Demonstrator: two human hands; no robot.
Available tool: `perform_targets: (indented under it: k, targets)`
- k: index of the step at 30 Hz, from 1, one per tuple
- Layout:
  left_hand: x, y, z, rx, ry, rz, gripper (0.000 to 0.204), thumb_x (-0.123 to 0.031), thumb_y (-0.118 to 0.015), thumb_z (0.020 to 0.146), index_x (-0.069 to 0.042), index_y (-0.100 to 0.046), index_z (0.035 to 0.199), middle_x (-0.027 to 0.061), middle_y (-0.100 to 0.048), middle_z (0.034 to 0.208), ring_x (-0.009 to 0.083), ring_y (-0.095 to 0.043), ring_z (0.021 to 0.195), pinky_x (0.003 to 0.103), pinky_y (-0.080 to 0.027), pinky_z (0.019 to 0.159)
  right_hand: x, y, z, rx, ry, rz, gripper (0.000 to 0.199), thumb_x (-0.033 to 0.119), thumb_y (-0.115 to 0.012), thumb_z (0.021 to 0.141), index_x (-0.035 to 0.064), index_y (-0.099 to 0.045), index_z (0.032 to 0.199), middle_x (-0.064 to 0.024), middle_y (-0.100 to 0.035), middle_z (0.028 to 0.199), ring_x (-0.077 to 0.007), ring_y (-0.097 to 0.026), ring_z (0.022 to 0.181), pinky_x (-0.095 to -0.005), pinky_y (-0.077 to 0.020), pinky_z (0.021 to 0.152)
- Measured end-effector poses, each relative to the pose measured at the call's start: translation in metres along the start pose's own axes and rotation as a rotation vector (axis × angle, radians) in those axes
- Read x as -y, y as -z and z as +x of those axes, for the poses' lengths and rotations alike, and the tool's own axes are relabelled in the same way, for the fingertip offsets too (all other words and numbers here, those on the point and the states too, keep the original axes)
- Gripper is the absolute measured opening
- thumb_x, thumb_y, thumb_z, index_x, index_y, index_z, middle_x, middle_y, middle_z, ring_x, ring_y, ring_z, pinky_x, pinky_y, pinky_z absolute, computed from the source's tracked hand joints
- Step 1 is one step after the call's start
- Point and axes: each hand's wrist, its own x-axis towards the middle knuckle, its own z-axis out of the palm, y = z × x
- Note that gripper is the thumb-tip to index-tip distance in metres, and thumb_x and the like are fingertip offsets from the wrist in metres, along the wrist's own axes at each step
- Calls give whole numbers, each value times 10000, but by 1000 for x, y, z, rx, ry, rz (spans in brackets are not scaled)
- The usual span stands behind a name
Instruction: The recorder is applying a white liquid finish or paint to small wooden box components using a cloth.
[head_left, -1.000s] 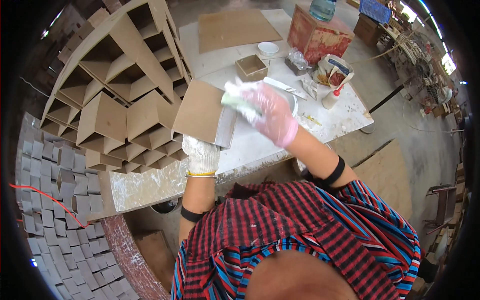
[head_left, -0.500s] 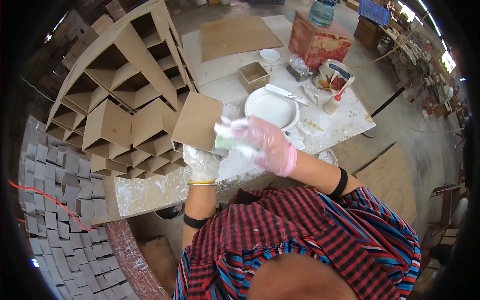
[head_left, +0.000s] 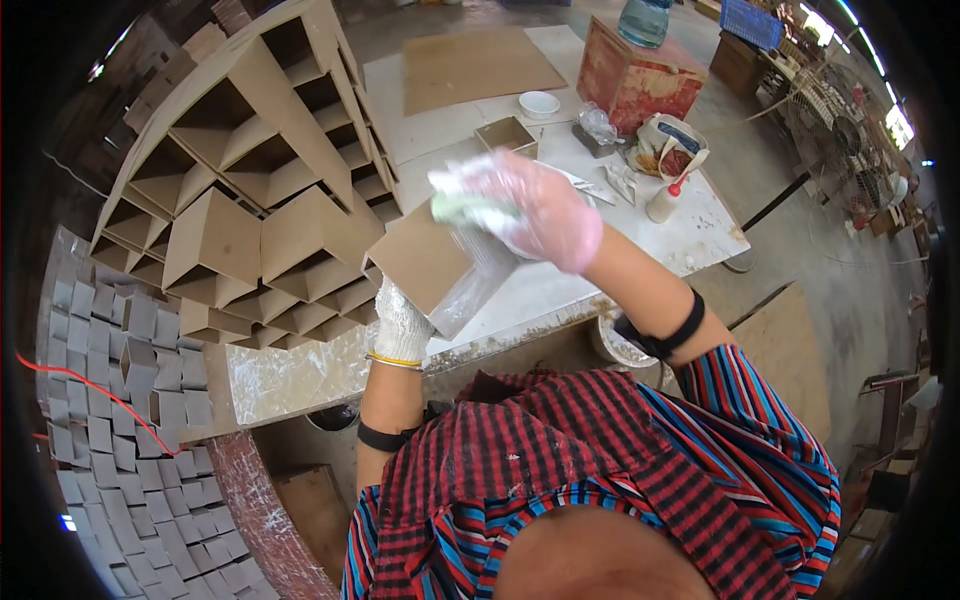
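Observation:
My left hand [head_left: 402,318], in a white knitted glove with a yellow cuff, grips a small brown cardboard box [head_left: 422,260] from below, above the table's front edge. The box is tilted, and one side has a wet, shiny smear. My right hand [head_left: 548,208], in a pinkish see-through plastic glove, is closed on a pale green sponge [head_left: 462,210] coated in white paste. The sponge is at the box's far upper edge; motion blurs it, so I cannot tell if they touch. My right hand and the box hide the white basin.
A large stack of joined cardboard boxes [head_left: 212,245] stands left on the table [head_left: 290,385]. Behind are another open box [head_left: 508,135], a white bowl [head_left: 540,104], a red chest [head_left: 640,80], a fabric bag [head_left: 665,148] and a red-tipped bottle [head_left: 664,203]. Grey boxes [head_left: 150,450] lie lower left.
My right hand has moved away from me with the sponge. My left hand has turned the box, so its smeared side shows. The basin has gone from sight behind them.

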Motion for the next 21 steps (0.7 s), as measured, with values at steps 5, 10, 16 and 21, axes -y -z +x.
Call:
perform_targets:
  k: [5, 10, 16, 21]
  targets:
    - [-10, -7, 1, -157, -66, -68, 415, -344, -415, 925, -54, -470, 1217, 119, -546, 1167, 248, -556, 1031, 405, -481, 862, 10, -7, 5, 25, 161, -191, 436, 120, -637, 768, 218, -584, 1190, -48, -604, 1060, -244, -591, 947, -336, -499, 824]
    - [-54, -22, 4, 12, -341, 1052, 266, -127, -624, 807, -44, -574, 1055, 67, -636, 973, 251, -620, 828, 359, -504, 714, 22, -9, -14, 70, 131, -188, 406, 112, -633, 776, 197, -596, 1171, -35, -599, 1116, -225, -587, 986, -326, -503, 834]
    - [-11, -1, -9, -182, 120, -771, 384, -309, -457, 930, -60, -472, 1221, 113, -561, 1152, 251, -583, 983, 354, -501, 822, 18, -29, 5, -5, 345, -223, 442, 100, -626, 790, 153, -548, 1222, -59, -587, 1112, -255, -574, 1006, -337, -500, 850]
    - [14, 17, -2, -126, 6, 242, 418, -252, -534, 879, -55, -442, 1236, 109, -549, 1168, 234, -573, 992, 350, -495, 799, 20, -31, 3, 1, 166, -83, 444, 57, -622, 759, 187, -594, 1183, -60, -598, 1136, -239, -579, 981, -330, -483, 842]
